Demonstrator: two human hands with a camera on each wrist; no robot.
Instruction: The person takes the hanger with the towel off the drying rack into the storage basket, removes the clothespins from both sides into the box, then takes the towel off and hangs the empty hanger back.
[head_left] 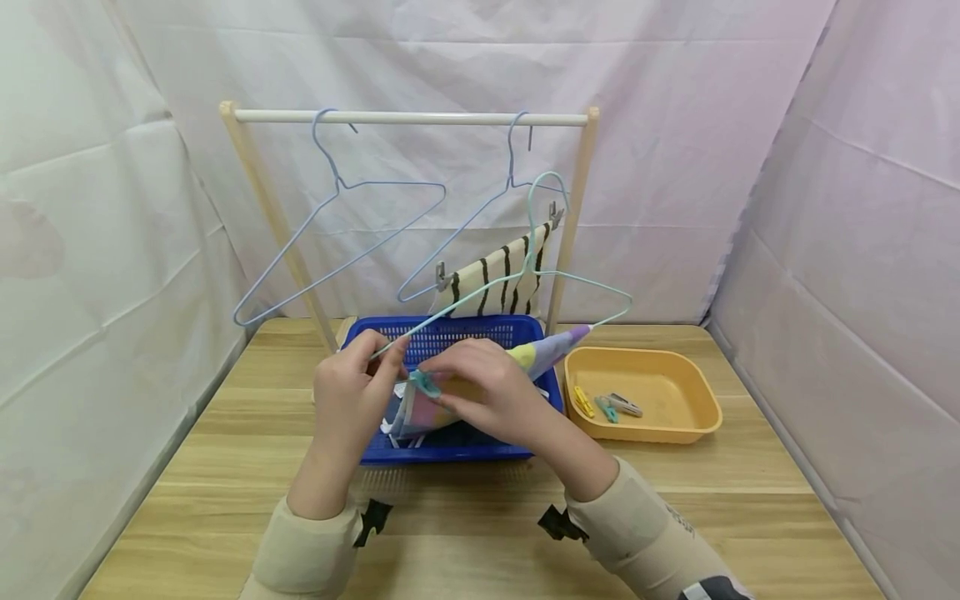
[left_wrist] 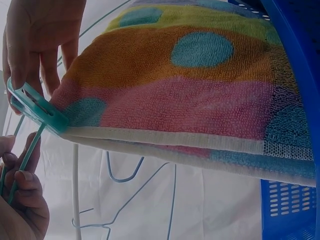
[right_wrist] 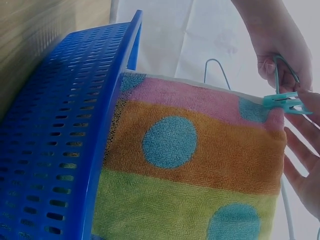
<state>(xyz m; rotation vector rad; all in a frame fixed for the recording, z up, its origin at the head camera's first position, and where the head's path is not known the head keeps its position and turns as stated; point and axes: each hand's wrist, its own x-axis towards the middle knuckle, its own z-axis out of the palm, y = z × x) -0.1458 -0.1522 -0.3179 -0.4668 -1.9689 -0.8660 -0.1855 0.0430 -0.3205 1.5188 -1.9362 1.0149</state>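
My left hand (head_left: 351, 382) grips the lower left corner of a mint-green wire hanger (head_left: 487, 289), which tilts upward to the right. With thumb and fingers my right hand (head_left: 491, 387) pinches the handles of a teal clothespin (right_wrist: 282, 101). The clothespin's jaws sit on the corner of a towel (right_wrist: 170, 142), right at the hanger's wire. That towel is striped pink, orange and green with blue dots and a pale hem. It drapes from the hanger over a blue basket (head_left: 457, 454); my right hand hides part of it in the head view.
Behind stands a rack with a white rail (head_left: 420, 118) and two blue hangers, the left one bare (head_left: 285, 250). A striped cloth (head_left: 495, 279) hangs there from metal clips. At right, a yellow tray (head_left: 675, 392) holds several clothespins (head_left: 607, 408).
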